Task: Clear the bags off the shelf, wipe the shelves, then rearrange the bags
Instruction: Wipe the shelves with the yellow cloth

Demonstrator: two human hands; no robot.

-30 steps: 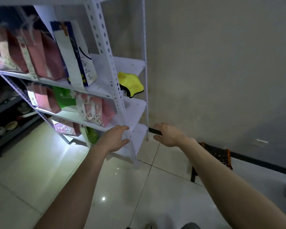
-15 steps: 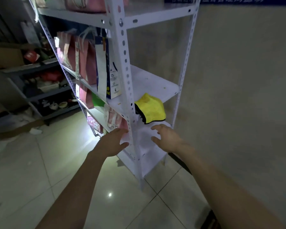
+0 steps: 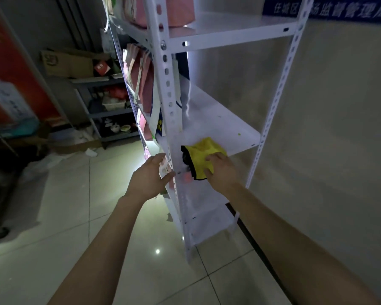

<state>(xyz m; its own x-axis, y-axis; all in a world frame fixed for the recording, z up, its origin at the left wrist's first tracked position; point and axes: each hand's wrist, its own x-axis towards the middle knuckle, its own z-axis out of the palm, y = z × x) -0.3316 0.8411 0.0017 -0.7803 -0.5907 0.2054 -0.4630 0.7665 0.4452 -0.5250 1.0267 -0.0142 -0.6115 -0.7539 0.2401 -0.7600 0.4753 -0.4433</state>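
A white metal shelf unit (image 3: 216, 119) stands against the wall, seen from its end. A yellow cloth (image 3: 204, 154) with a black edge lies on a lower shelf at the near end. My right hand (image 3: 221, 171) rests on the cloth with its fingers spread over it. My left hand (image 3: 150, 178) is open beside the front upright, close to a pink patterned bag (image 3: 165, 168) on the lower shelf. Pink bags (image 3: 141, 80) and a blue-and-white bag (image 3: 157, 122) stand on the middle shelf. Another pink bag (image 3: 161, 9) sits on the top shelf.
A dark shelf (image 3: 106, 111) with boxes and bowls stands at the back left. A cardboard box (image 3: 68, 64) sits on it. A red banner (image 3: 11, 69) leans at the far left. Scraps of paper (image 3: 90, 151) lie on the tiled floor (image 3: 79, 216).
The view has swung round toward the shelf's end and lifted. My right hand has moved up from the lower shelf onto the yellow cloth. My left hand stays near the front upright.
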